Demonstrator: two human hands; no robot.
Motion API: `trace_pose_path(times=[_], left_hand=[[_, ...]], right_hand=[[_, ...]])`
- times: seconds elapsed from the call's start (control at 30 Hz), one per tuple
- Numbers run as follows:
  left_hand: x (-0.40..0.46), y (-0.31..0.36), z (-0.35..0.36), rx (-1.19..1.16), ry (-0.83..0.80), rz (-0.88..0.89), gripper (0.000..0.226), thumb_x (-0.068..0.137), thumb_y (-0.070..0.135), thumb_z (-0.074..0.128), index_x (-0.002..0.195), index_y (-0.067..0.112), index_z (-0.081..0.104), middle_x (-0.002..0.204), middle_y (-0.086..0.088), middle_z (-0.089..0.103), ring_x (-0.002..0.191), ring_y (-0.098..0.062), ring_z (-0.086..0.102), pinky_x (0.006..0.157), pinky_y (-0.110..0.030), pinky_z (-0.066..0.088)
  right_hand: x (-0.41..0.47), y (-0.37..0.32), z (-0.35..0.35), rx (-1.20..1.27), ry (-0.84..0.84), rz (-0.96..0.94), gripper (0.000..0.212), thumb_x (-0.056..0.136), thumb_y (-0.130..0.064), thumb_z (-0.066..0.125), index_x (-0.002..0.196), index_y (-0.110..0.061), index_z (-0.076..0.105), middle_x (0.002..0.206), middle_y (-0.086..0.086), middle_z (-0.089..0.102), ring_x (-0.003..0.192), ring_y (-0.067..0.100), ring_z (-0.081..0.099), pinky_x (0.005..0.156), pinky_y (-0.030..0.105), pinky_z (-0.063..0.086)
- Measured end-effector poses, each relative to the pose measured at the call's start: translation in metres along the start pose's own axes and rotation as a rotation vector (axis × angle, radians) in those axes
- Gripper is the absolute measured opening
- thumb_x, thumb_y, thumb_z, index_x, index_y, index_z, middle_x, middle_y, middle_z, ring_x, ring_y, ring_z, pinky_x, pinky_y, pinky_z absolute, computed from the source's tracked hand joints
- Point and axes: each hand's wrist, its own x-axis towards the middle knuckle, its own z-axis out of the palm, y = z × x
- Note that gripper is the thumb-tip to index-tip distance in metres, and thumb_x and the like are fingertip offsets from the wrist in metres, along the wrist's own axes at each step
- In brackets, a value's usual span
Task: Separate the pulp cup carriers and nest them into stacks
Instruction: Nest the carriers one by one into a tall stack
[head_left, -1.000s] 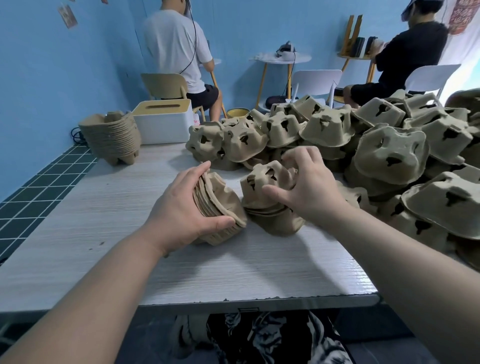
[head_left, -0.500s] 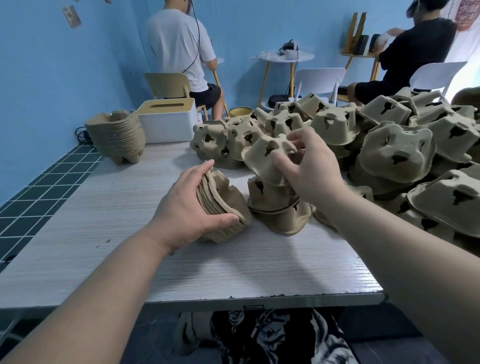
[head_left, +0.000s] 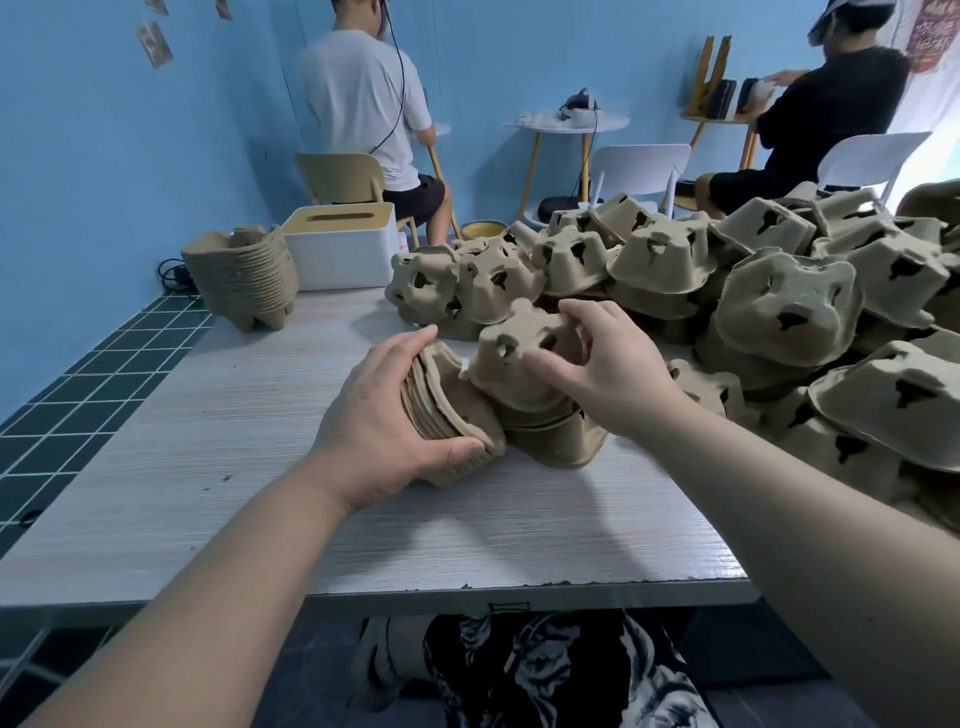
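The pale wood-grain surface (head_left: 218, 457) carries everything, and its right half is buried under a heap of loose brown moulded-pulp cup carriers (head_left: 779, 312), lying upside down and at odd angles, not yet sorted. At the far left corner stands a finished nested stack of pulp carriers (head_left: 241, 278), upright, well apart from the heap, likely set there to keep done work clear of the pile. Just beside it sits a white tissue box with a tan lid (head_left: 337, 249).

Near the middle, the left hand (head_left: 384, 431) grasps a small nested stack tipped on its side (head_left: 447, 415), fingers over the top and thumb under the front edge; holding it tilted toward the right probably leaves it ready to take the next piece. The right hand (head_left: 613, 374) grips a single upturned pulp carrier (head_left: 519, 358), fingers curled over its far side and thumb pressed on its near face. That carrier touches the rim of the tipped stack and rests on a short pile of two or three carriers (head_left: 556, 436) lying on the surface.

Half a second ago the single carrier was lifted higher and clear of the left stack; it has come down and leftward toward it. The left hand and its stack have hardly shifted.
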Motion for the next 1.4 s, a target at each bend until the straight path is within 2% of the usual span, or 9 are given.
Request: trace_pose_path(times=[0.1,0.17,0.3,0.6,0.73,0.83,1.0,1.2,1.4], left_hand=[[0.001,0.0,0.0,0.003,0.008,0.001,0.114,0.051,0.056,0.09,0.148,0.035,0.032,0.143,0.014,0.039,0.134,-0.009,0.038,0.11,-0.03,0.032],[0.002,-0.001,0.0,0.003,0.01,0.002,0.113,0.053,0.052,0.091,0.148,0.035,0.033,0.143,0.014,0.039,0.134,-0.009,0.038,0.111,-0.031,0.033],[0.003,-0.003,0.001,-0.029,0.008,-0.015,0.12,0.042,0.07,0.078,0.148,0.037,0.033,0.14,0.018,0.039,0.132,-0.006,0.038,0.107,-0.026,0.032],[0.002,-0.004,-0.001,-0.053,0.028,-0.021,0.111,0.055,0.048,0.09,0.149,0.033,0.033,0.142,0.013,0.041,0.133,-0.008,0.038,0.107,-0.025,0.03],[0.001,-0.004,-0.001,-0.048,0.039,-0.031,0.113,0.054,0.053,0.09,0.149,0.033,0.033,0.143,0.013,0.041,0.133,-0.008,0.038,0.107,-0.025,0.03],[-0.002,-0.004,-0.002,-0.044,0.046,-0.047,0.12,0.044,0.073,0.077,0.149,0.036,0.032,0.144,0.014,0.04,0.133,-0.009,0.038,0.11,-0.03,0.033],[-0.011,-0.01,-0.01,0.015,0.066,-0.009,0.119,0.041,0.078,0.065,0.148,0.033,0.035,0.142,0.016,0.041,0.134,-0.009,0.038,0.11,-0.027,0.03],[-0.014,-0.018,-0.02,0.029,0.089,-0.067,0.12,0.046,0.068,0.082,0.15,0.032,0.033,0.147,0.01,0.04,0.137,-0.013,0.037,0.115,-0.038,0.032],[-0.006,-0.018,-0.018,0.045,0.039,-0.073,0.118,0.051,0.062,0.086,0.151,0.033,0.03,0.148,0.012,0.038,0.136,-0.01,0.036,0.111,-0.033,0.034]], right_hand=[[-0.002,0.002,0.0,-0.067,-0.064,0.041,0.082,0.077,-0.05,0.071,0.143,-0.016,0.037,0.138,0.004,0.045,0.129,0.019,0.039,0.099,0.024,0.029],[-0.002,0.004,-0.001,-0.084,-0.116,0.044,0.08,0.076,-0.048,0.073,0.141,-0.018,0.037,0.133,0.004,0.049,0.127,0.019,0.04,0.089,0.021,0.027],[0.001,0.004,-0.003,-0.088,-0.126,0.032,0.082,0.068,-0.048,0.079,0.138,-0.03,0.039,0.122,0.003,0.049,0.114,0.019,0.047,0.084,0.022,0.03],[-0.001,0.0,-0.001,0.11,0.041,-0.108,0.062,0.076,-0.007,0.069,0.133,-0.027,0.053,0.106,-0.013,0.056,0.096,0.011,0.06,0.092,0.025,0.047],[0.0,-0.002,0.0,0.107,0.054,-0.017,0.058,0.079,-0.015,0.07,0.134,-0.028,0.053,0.095,-0.011,0.063,0.086,0.01,0.062,0.087,0.022,0.047],[0.003,-0.005,0.0,0.132,0.072,0.018,0.039,0.078,-0.017,0.069,0.117,-0.025,0.066,0.079,-0.014,0.066,0.077,0.006,0.061,0.082,0.025,0.048],[0.007,-0.016,0.0,0.257,0.144,0.005,0.019,0.083,-0.017,0.067,0.1,-0.025,0.073,0.067,-0.015,0.063,0.06,-0.001,0.053,0.067,0.015,0.043],[0.008,-0.045,0.015,0.286,0.2,0.001,0.006,0.082,-0.023,0.071,0.08,-0.023,0.065,0.068,-0.012,0.062,0.067,0.006,0.057,0.075,0.03,0.052],[-0.007,-0.059,0.039,0.284,0.071,-0.059,0.011,0.084,-0.038,0.07,0.087,-0.027,0.071,0.069,-0.02,0.062,0.071,-0.006,0.057,0.067,0.009,0.042]])
